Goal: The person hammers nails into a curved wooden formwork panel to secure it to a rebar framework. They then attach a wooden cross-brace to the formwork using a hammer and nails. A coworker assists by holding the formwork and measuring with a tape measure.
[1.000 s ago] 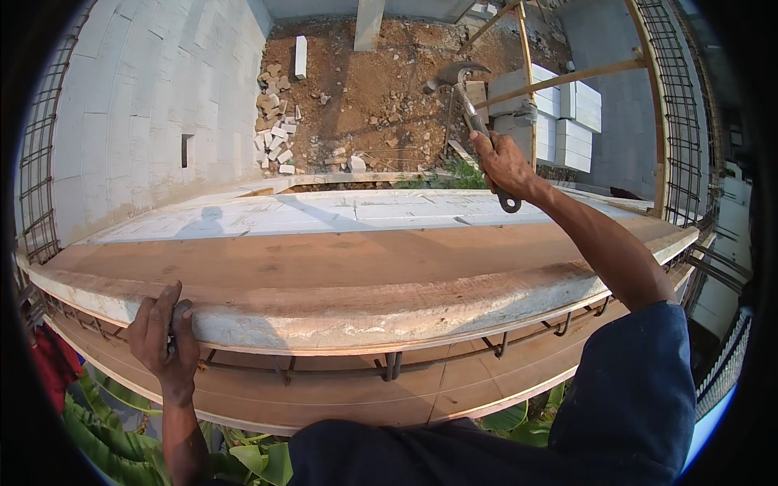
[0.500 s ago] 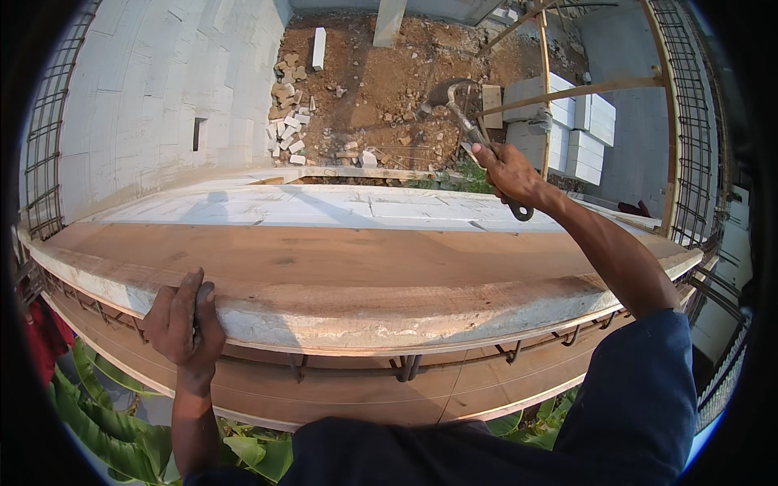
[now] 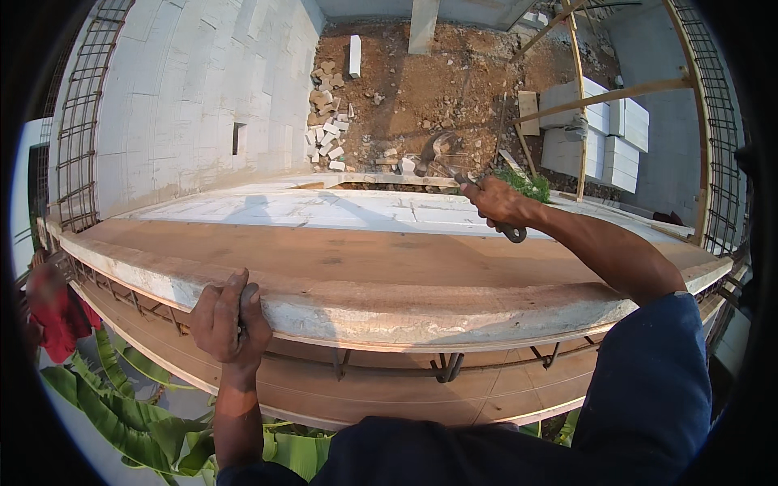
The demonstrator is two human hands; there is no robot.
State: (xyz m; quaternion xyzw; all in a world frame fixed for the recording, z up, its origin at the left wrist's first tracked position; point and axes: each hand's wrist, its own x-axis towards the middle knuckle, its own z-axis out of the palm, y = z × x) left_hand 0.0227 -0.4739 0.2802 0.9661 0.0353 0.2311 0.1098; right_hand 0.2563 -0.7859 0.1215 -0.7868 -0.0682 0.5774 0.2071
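My right hand point(image 3: 500, 202) is closed round the handle of a claw hammer point(image 3: 461, 176), held in the air above the far side of the formwork. Its metal head tips away to the left, blurred. My left hand point(image 3: 231, 320) grips the near edge of a long wooden beam point(image 3: 421, 317), its fingers bent over the top edge. Between thumb and fingers there is a dark gap; whether something small sits in it cannot be made out. A brown plywood panel point(image 3: 356, 253) lies against the beam's far side.
Below the beam run steel bars point(image 3: 450, 368) and a second brown panel point(image 3: 389, 393). Rebar cages point(image 3: 79, 138) stand at both ends. White blocks point(image 3: 596, 134), timber props point(image 3: 581, 105) and rubble lie on the ground beyond. A person in red point(image 3: 61, 312) is at far left, above banana leaves point(image 3: 121, 413).
My right hand has brought the hammer lower and to the left, its head swinging down. My left hand stays on the beam. The whole view has shifted leftward.
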